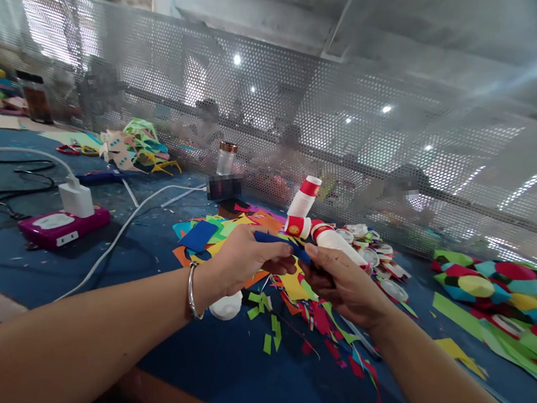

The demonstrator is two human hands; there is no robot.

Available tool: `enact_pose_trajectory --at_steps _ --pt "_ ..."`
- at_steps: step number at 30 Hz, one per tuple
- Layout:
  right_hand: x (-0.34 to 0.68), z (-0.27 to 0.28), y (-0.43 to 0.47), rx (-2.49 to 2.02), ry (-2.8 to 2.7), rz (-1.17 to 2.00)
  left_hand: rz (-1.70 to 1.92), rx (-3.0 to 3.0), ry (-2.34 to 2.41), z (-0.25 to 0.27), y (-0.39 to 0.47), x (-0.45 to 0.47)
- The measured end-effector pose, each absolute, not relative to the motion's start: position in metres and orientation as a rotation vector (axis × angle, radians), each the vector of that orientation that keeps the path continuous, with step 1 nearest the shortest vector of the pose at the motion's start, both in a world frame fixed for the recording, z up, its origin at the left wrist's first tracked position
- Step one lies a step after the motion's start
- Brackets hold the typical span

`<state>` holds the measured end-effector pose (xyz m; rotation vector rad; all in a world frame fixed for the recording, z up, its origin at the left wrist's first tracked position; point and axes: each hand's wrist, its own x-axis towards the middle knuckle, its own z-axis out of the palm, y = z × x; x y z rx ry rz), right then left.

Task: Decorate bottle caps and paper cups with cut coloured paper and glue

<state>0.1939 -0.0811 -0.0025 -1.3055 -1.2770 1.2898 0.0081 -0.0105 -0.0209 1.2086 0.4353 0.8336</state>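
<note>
Between my hands stretches a dark blue strip (267,238), paper or felt; I cannot tell which. My left hand (238,259) pinches it from the left, thumb laid along it. My right hand (340,280) has its fingers closed on the strip's right end, with part of it hidden behind them. Below and behind the hands lies a pile of coloured sheets (199,235). Small green scraps (267,343) and red scraps (321,323) are strewn on the blue tabletop (209,372). A round white piece (227,307) sits just under my left wrist.
Stacked paper cups (303,198) lie beyond my right hand, beside several white round pieces (371,256). To the left, a magenta power strip (64,226) holds a white charger (77,198) with a cable. Coloured patchwork pieces (504,286) lie right. A perforated metal screen (258,95) borders the table.
</note>
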Motion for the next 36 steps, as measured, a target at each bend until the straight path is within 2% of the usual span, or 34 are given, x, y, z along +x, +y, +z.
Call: enact_pose_trajectory --at_steps 16,23,36 --pt "0.190 0.000 -0.081 -1.301 -1.111 1.348 0.822 1.275 0.426 -0.020 -0.008 0.007" --pt "0.188 -0.007 -0.078 -1.187 -1.145 1.158 0.861 1.298 0.476 -0.022 -0.002 0.007" --pt "0.191 -0.013 -0.078 -1.235 -1.376 0.945 0.983 1.182 0.440 -0.015 0.012 0.000"
